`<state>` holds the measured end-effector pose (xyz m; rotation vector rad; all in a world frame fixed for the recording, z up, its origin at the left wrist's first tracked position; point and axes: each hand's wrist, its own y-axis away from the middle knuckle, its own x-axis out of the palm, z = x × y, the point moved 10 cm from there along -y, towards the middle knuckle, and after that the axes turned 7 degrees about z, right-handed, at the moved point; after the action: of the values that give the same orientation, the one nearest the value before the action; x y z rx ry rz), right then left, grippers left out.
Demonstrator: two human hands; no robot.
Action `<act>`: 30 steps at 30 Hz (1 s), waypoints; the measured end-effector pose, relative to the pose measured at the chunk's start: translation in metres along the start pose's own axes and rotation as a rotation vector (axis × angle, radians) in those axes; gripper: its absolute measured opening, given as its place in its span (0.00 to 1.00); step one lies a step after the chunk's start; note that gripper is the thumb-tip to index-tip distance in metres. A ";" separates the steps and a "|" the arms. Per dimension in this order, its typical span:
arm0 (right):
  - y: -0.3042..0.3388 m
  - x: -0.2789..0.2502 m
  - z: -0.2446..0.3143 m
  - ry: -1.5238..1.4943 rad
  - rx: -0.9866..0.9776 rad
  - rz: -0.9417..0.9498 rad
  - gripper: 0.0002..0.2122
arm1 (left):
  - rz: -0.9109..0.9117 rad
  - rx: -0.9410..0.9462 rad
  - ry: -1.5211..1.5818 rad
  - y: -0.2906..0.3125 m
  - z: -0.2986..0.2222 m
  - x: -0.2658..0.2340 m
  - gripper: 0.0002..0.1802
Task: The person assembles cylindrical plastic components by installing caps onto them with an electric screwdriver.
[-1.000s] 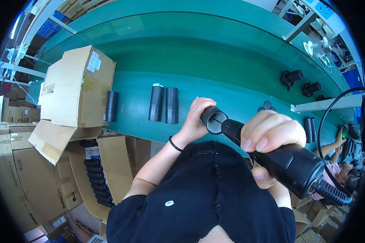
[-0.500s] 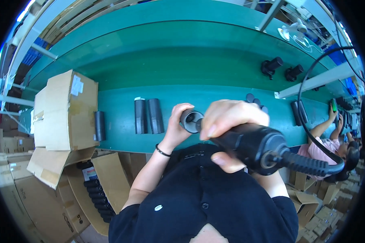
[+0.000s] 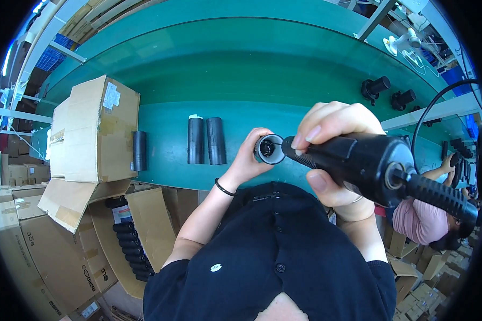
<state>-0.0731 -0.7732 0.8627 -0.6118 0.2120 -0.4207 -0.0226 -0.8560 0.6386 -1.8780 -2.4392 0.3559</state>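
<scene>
Clasped a black tube in the left grip, with fingers curled round its side and its grey-rimmed mouth tilted to the right. Grasped a black corded power tool in the right grip and pointed its slim nose at that mouth, toward dark parts inside. Could not make out any contact between nose and parts. Held both over the near edge of the green surface. Had two more tubes to the left, with a pale piece at the far end of one, and another tube just beside a cardboard box. Saw black cylinders in an open carton at the near left.
</scene>
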 end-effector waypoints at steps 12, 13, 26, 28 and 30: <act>-0.001 0.001 -0.005 0.035 0.110 -0.055 0.17 | -0.005 -0.036 0.130 0.000 0.004 0.000 0.32; -0.002 0.001 -0.005 0.034 0.111 -0.054 0.17 | -0.001 -0.032 0.116 0.000 0.005 0.000 0.32; -0.002 -0.001 -0.006 0.039 0.106 -0.060 0.18 | 0.006 -0.066 0.087 0.002 0.003 -0.001 0.31; -0.003 0.000 -0.006 0.036 0.100 -0.049 0.18 | 0.007 -0.041 0.051 0.000 -0.001 -0.001 0.31; -0.001 -0.003 -0.006 0.065 0.099 -0.098 0.17 | 0.005 -0.017 0.014 -0.001 -0.004 -0.002 0.31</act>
<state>-0.0779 -0.7759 0.8588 -0.5125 0.2226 -0.5433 -0.0219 -0.8573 0.6426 -1.8873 -2.4363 0.3222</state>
